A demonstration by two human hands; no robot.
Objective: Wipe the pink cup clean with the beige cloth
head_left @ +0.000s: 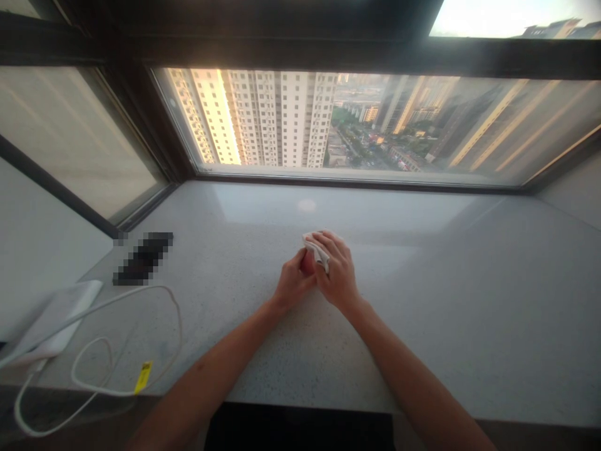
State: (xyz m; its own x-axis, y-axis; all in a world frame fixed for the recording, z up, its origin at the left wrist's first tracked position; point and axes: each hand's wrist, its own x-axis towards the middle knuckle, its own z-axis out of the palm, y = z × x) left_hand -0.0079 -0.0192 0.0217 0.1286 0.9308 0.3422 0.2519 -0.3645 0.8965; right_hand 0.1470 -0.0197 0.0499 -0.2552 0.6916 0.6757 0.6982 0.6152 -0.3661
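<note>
both left hand (293, 282) and right hand (338, 272) grip white cloth (317, 250) around something red (307, 263), half hidden.

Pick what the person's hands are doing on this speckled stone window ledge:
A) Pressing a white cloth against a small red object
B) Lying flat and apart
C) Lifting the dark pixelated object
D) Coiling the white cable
A. The left hand holds the small red object while the right hand presses the white cloth against it.
</note>
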